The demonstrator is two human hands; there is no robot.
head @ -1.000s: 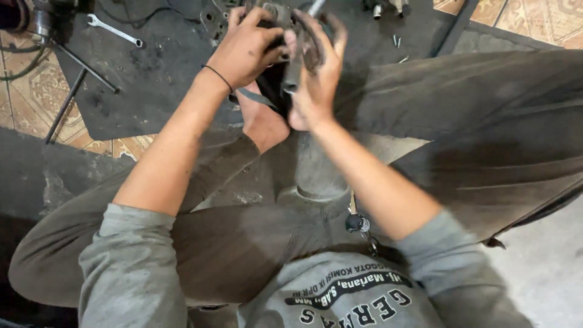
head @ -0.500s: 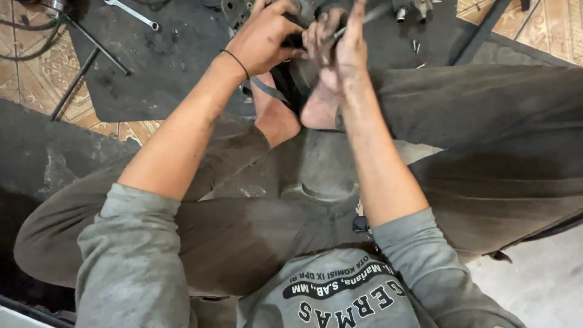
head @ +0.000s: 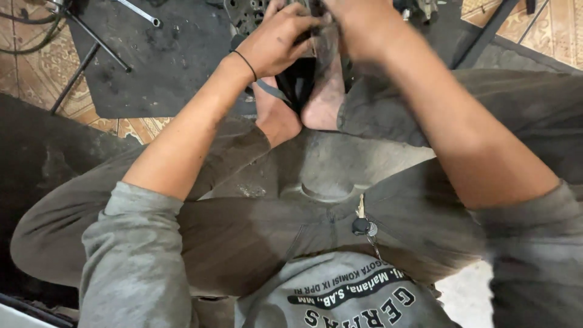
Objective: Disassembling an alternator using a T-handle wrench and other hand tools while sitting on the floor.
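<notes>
Metal part: dark and grimy, held up between both hands above the bare feet.
Left hand: fingers curled tight on the part.
Right hand: on the part too — grip blurred, cannot tell.
Floor: black mat, wrench.

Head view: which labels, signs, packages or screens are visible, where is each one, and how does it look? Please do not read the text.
Printed chest design: on the grey shirt, bottom centre of the picture; a curved black band with small white lettering above larger dark letters, seen upside down.
No packages, signs or screens show.
</notes>
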